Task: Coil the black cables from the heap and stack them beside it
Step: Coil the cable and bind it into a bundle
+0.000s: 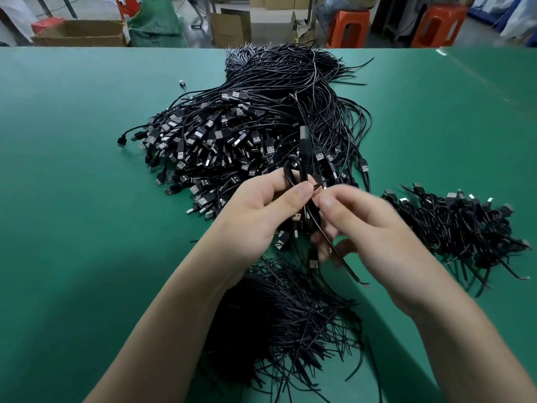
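A big heap of black USB cables [247, 135] covers the middle of the green table [72, 170], plugs toward me and loose tails running to the far edge. My left hand [261, 207] pinches a partly coiled black cable [293, 173] just above the heap's near side, its USB plug sticking upward. My right hand [366, 225], blurred with motion, grips the same cable's free tail, which trails down toward me. The stack of coiled cables [459, 228] lies to the right of the heap.
More loose black cable tails [284, 315] spread under my forearms at the near edge. Cardboard boxes [81, 32] and orange stools [348, 27] stand on the floor beyond the table's far edge. Bare green surface extends left and far right.
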Motion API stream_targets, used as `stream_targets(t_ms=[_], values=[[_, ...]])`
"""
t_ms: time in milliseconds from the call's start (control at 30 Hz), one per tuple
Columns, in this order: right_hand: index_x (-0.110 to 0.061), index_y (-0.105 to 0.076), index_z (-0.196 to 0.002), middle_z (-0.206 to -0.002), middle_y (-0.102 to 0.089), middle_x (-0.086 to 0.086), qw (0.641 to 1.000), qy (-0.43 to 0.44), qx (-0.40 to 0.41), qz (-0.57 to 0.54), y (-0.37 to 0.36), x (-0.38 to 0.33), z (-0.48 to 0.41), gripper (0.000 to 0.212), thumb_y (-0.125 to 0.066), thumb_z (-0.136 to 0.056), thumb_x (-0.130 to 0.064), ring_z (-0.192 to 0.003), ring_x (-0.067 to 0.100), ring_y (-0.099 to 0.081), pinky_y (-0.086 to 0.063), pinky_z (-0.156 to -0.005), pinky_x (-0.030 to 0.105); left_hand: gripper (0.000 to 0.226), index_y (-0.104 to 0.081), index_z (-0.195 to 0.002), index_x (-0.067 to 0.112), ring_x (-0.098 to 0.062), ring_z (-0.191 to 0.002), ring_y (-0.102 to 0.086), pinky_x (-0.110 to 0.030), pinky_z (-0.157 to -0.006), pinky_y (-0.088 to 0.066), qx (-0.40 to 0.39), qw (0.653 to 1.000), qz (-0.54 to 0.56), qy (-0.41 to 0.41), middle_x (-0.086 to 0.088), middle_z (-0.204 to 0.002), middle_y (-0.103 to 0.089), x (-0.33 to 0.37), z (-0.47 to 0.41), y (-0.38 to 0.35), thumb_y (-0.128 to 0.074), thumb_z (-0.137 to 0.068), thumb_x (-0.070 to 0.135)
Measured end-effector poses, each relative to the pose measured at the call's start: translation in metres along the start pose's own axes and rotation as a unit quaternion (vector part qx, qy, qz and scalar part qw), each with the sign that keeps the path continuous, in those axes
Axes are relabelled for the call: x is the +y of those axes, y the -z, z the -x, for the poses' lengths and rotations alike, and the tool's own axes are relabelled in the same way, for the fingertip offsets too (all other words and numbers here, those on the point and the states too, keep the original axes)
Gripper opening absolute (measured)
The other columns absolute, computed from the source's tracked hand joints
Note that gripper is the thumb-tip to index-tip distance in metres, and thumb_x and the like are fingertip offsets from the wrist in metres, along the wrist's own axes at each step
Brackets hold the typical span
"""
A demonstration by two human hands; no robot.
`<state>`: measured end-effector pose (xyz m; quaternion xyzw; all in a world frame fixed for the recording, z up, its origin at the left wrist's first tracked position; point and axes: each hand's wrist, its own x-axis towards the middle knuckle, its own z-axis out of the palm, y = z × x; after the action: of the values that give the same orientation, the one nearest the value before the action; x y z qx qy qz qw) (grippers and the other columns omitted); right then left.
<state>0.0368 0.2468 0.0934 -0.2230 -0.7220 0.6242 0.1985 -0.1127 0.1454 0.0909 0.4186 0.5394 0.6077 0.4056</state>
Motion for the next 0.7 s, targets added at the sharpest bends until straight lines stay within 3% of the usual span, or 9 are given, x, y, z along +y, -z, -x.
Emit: stream_targets(t_ms=[67,100,167,233,367,500,600,700], values=[[-0.032,-0.066,-0.103,-0.084,-0.067,-0.009,0.978,0.105,0.109,0.142,0.008,-0.001,-0.001,0.014,-0.068,-0.092,-0.041,-0.075,0.011,-0.066,-0.053,-0.062,0.031,0.023,-0.076,-0.109,0.016,-0.015,-0.101,-0.074,-0.021,-0.085,-0.056,0.009,1.000,-0.022,-0.006,-0.002,-0.106,-0.079,0.001,0.000,0.002,-0.055,-0.105,0.023],[-0.031,-0.066,-0.109,-0.091,-0.066,-0.010,0.957,0.159,0.130,0.203,0.011,-0.001,-0.001,0.020,-0.071,-0.090,-0.036,-0.082,0.012,-0.066,-0.054,-0.064,0.028,0.022,-0.077,-0.108,0.020,-0.011,-0.106,-0.073,-0.019,-0.089,-0.054,0.006,0.999,-0.036,-0.002,0.001,-0.109,-0.079,0.003,0.001,0.002,-0.056,-0.104,0.024],[-0.021,-0.069,-0.112,-0.101,-0.066,-0.009,0.916,0.254,0.125,0.284,0.016,-0.001,-0.001,0.021,-0.073,-0.092,-0.024,-0.089,0.015,-0.066,-0.053,-0.067,0.024,0.022,-0.079,-0.106,0.020,-0.014,-0.104,-0.073,-0.027,-0.093,-0.056,-0.019,0.998,-0.052,0.030,-0.001,-0.108,-0.079,0.002,0.001,0.002,-0.058,-0.103,0.027],[-0.014,-0.074,-0.103,-0.099,-0.068,-0.006,0.892,0.308,0.110,0.312,0.018,-0.001,-0.001,0.012,-0.076,-0.092,-0.020,-0.090,0.016,-0.066,-0.051,-0.070,0.025,0.024,-0.080,-0.099,0.019,-0.023,-0.089,-0.067,-0.039,-0.086,-0.051,-0.037,0.996,-0.049,0.068,-0.014,-0.097,-0.076,0.001,0.002,0.003,-0.060,-0.098,0.033],[-0.012,-0.077,-0.089,-0.090,-0.070,-0.005,0.884,0.326,0.107,0.317,0.018,-0.005,0.000,0.008,-0.080,-0.089,-0.019,-0.089,0.016,-0.067,-0.048,-0.072,0.024,0.027,-0.077,-0.086,0.013,-0.017,-0.075,-0.053,-0.029,-0.072,-0.043,-0.057,0.991,-0.056,0.105,-0.006,-0.080,-0.064,0.002,0.001,0.006,-0.062,-0.090,0.035],[-0.011,-0.077,-0.084,-0.084,-0.069,-0.005,0.873,0.338,0.097,0.337,0.018,-0.009,0.003,0.007,-0.082,-0.088,-0.016,-0.083,0.013,-0.065,-0.045,-0.071,0.019,0.025,-0.078,-0.071,0.027,-0.004,-0.066,-0.054,-0.016,-0.065,-0.044,-0.085,0.989,-0.043,0.114,0.011,-0.069,-0.065,0.000,0.000,0.010,-0.061,-0.089,0.029],[-0.011,-0.077,-0.083,-0.078,-0.066,-0.008,0.871,0.337,0.104,0.343,0.013,-0.010,0.005,0.008,-0.082,-0.088,-0.015,-0.075,0.004,-0.059,-0.041,-0.069,0.014,0.022,-0.079,-0.077,0.025,-0.006,-0.068,-0.055,-0.019,-0.067,-0.045,-0.082,0.990,-0.030,0.108,0.008,-0.073,-0.065,-0.003,0.000,0.013,-0.062,-0.090,0.030],[-0.018,-0.075,-0.082,-0.074,-0.068,-0.013,0.922,0.277,0.131,0.237,0.007,-0.010,0.005,0.008,-0.083,-0.085,-0.017,-0.070,0.006,-0.063,-0.045,-0.067,0.013,0.019,-0.080,-0.096,0.021,-0.008,-0.076,-0.063,-0.022,-0.071,-0.053,-0.059,0.997,-0.006,0.058,0.005,-0.086,-0.074,-0.001,0.001,0.012,-0.063,-0.096,0.030]])
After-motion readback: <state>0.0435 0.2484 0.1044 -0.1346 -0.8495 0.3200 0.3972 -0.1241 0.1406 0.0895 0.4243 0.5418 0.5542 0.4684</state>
